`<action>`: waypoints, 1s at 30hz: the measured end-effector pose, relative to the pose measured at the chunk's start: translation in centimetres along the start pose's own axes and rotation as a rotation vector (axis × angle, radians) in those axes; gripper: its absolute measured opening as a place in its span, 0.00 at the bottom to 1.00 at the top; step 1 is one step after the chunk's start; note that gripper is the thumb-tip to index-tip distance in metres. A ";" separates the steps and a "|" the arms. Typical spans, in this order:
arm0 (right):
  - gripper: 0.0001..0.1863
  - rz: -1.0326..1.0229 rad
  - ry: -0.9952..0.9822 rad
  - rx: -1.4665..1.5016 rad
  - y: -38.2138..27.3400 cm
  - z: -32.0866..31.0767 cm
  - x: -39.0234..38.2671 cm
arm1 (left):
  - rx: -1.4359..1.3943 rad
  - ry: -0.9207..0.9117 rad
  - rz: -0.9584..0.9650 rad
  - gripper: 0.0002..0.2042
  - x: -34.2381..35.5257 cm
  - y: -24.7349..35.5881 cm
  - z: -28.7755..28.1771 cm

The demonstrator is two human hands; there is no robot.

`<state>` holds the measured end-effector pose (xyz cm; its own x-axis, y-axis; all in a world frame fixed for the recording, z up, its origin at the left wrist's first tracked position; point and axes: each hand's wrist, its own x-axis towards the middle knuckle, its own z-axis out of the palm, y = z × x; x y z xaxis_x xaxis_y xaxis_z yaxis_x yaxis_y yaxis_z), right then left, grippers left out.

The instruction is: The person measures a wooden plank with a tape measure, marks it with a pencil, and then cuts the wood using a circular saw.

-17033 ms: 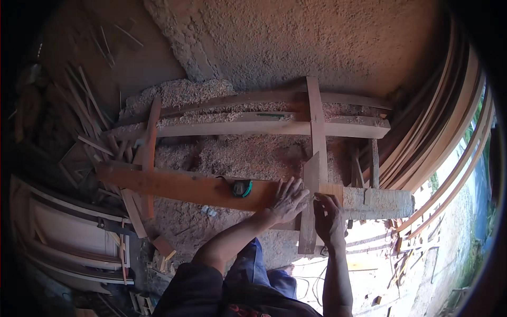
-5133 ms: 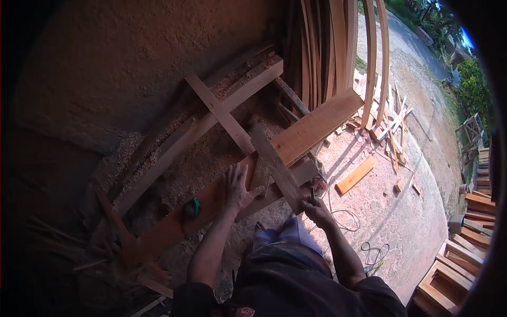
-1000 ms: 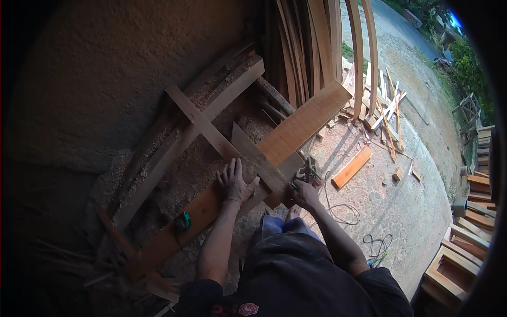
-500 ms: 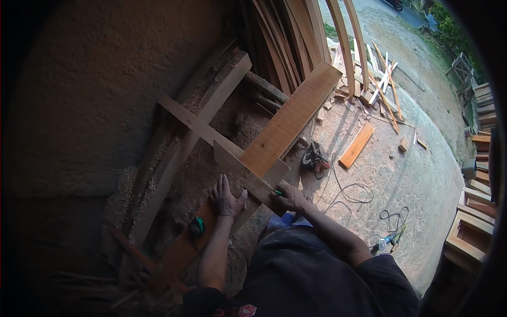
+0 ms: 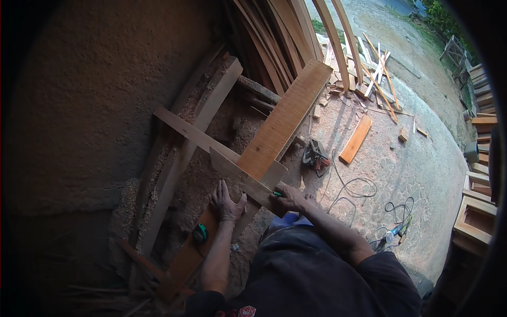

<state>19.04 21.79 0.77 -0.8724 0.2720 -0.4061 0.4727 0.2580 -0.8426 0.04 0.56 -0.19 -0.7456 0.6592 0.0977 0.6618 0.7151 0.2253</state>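
My left hand (image 5: 228, 207) lies with fingers stretched and thumb apart, by the lower edge of a pale wooden board (image 5: 240, 176). My right hand (image 5: 290, 199) is closed around a small green tool (image 5: 278, 194) at that board's right end; most of the tool is hidden, so its kind is unclear. A wide brown plank (image 5: 285, 121) slants up and away from the pale board. Below my left hand, a green and black tape measure (image 5: 199, 233) rests on an orange-brown board (image 5: 182, 261).
Shavings-covered beams (image 5: 193, 134) run along the wall at left, crossed by a narrow slat (image 5: 182, 126). A corded power tool (image 5: 316, 158) and an orange board (image 5: 356, 139) lie on the floor at right. Long planks (image 5: 274, 42) lean at the back; wooden frames (image 5: 475, 216) stand far right.
The whole view has shifted slightly, with the planks now a little further left. Both hands keep nearly the same places and grips on the work.
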 end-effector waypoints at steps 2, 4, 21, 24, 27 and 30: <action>0.22 0.024 -0.014 -0.001 -0.6 -0.3 -0.2 | 0.008 0.003 0.002 0.52 -0.1 0.0 0.0; 0.21 0.031 -0.022 0.002 -0.5 -0.4 -0.2 | 0.011 0.000 0.001 0.52 -0.1 0.1 0.0; 0.20 -0.060 0.026 -0.033 2.4 1.2 1.2 | -0.027 -0.005 0.011 0.54 -0.2 -0.3 0.6; 0.21 -0.009 -0.027 -0.024 1.8 1.1 1.3 | -0.056 -0.001 0.010 0.54 -0.2 -0.8 0.7; 0.20 0.017 -0.038 -0.007 0.5 0.2 0.6 | -0.041 -0.037 -0.010 0.54 -0.1 -0.6 0.6; 0.19 -0.092 0.057 0.008 0.9 0.5 0.4 | -0.006 -0.049 -0.041 0.54 -0.1 0.0 0.4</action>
<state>19.01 21.63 -0.32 -0.9036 0.2995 -0.3062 0.3895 0.2772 -0.8783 0.15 0.55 -0.62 -0.7670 0.6403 0.0405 0.6303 0.7402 0.2341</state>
